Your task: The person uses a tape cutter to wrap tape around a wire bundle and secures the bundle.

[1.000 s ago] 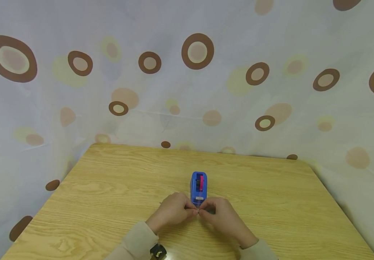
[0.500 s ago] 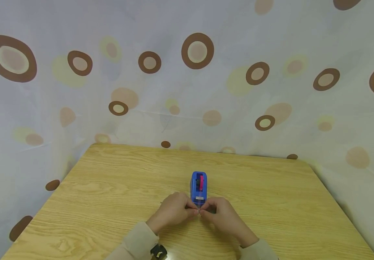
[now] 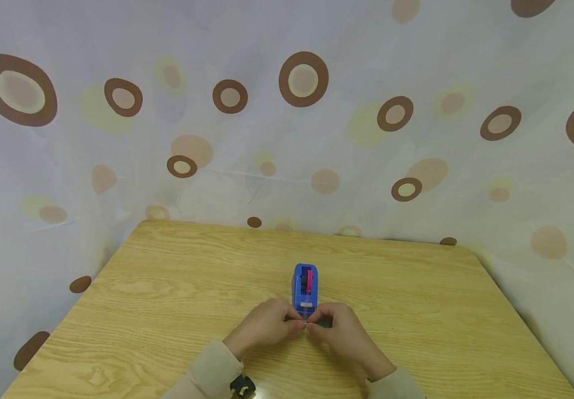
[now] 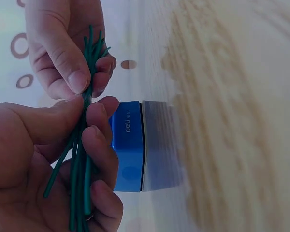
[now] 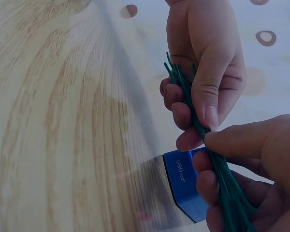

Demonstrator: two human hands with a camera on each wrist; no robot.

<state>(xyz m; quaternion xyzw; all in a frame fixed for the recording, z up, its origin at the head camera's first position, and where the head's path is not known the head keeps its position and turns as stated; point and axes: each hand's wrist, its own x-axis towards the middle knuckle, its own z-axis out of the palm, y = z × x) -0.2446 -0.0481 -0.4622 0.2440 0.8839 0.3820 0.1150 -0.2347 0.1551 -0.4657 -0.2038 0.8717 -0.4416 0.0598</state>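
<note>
A bundle of thin green stems [image 4: 76, 164] runs through both hands, its loose ends splaying out on either side. My left hand [image 3: 265, 324] pinches it between thumb and fingers. From the other side my right hand [image 3: 339, 331] pinches the same bundle, thumb tips nearly meeting at the middle. Just beyond the fingertips stands a blue tape dispenser [image 3: 298, 295] with a pink-cored tape roll [image 3: 309, 280]. A clear strip of tape [image 3: 306, 312] reaches from its cutter toward the pinched spot. In the right wrist view, the green stems [image 5: 227, 186] partly cover the dispenser.
The wood-grain table [image 3: 192, 277] spreads around the hands, with a patterned curtain [image 3: 267, 138] behind and at both sides. A small black object [image 3: 243, 386] shows by the left sleeve [image 3: 212, 368].
The fingertips shift only slightly at the bundle. Both hands stay in front of the dispenser, which stands in the same place.
</note>
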